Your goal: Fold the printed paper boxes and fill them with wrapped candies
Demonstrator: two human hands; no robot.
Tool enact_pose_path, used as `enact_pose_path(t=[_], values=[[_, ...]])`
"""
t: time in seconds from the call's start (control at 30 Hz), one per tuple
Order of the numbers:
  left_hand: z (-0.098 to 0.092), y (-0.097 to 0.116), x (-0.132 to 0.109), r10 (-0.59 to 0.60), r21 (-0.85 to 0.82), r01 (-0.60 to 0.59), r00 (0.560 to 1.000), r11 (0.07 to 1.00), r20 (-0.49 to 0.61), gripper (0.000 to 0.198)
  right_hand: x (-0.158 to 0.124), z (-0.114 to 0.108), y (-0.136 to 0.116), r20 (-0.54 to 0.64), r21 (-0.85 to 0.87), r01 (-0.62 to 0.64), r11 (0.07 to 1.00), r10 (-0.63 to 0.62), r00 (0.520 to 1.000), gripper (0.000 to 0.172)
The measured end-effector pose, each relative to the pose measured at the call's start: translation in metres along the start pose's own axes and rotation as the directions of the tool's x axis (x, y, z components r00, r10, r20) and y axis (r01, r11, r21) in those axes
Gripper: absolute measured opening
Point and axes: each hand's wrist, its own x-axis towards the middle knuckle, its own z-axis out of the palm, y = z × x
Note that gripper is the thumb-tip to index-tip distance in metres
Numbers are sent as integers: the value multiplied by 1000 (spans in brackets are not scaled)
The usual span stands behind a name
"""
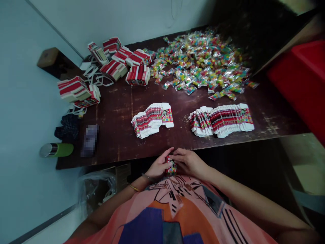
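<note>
A small printed candy box [172, 168], red with colourful dots, is held close to my body at the table's front edge. My left hand [159, 166] grips its left side, thumb across the front. On the other side my right hand [188, 162] has its fingers at the top of the box. Whether the box's top flap is closed cannot be made out. Beyond my hands, a fanned row of flat printed cartons [152, 119] lies on the dark wooden table [114, 118]. Farther right rests a longer fanned row of the same cartons [228, 119].
A wide heap of wrapped colourful candies [200, 61] covers the back. Bundled red-and-white cartons [138, 75] and white straps [98, 76] are at the back left. A green bottle [63, 149] lies at the left edge. A red bin [302, 78] stands right; a plastic-lined container [96, 186] sits below.
</note>
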Motion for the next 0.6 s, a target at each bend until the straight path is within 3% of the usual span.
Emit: enact_pose_path(t=[0.13,0.23,0.27,0.33,0.37,0.4,0.47,0.53,0.6], values=[[3,5,3,36,82,-36,999,996,4,70,16,-17,-5,143,-133,159,978,-140,980,21],[2,29,0,74,340,-53,996,939,-49,59,42,-57,10,215,-73,202,977,-183,959,20],[-1,40,-3,76,445,-48,996,894,-45,56,51,-78,21,159,-102,147,984,-129,979,19],[-11,63,-13,95,600,-52,995,798,-40,60,67,-124,50,-113,-231,-88,969,63,992,17],[-17,74,-20,66,672,-24,997,740,-37,62,72,-148,66,-328,-286,-273,919,173,929,17],[-24,83,-27,7,734,30,999,678,-47,61,75,-170,82,-455,-298,-378,876,218,863,17],[-35,95,-40,-171,802,157,983,577,-69,45,77,-205,112,-599,-285,-497,820,253,760,13],[-40,101,-48,-213,779,201,973,594,-89,33,74,-224,131,-652,-259,-530,807,259,713,11],[-38,103,-49,-110,673,174,984,719,-137,38,72,-227,139,-674,-226,-520,824,253,694,18]])
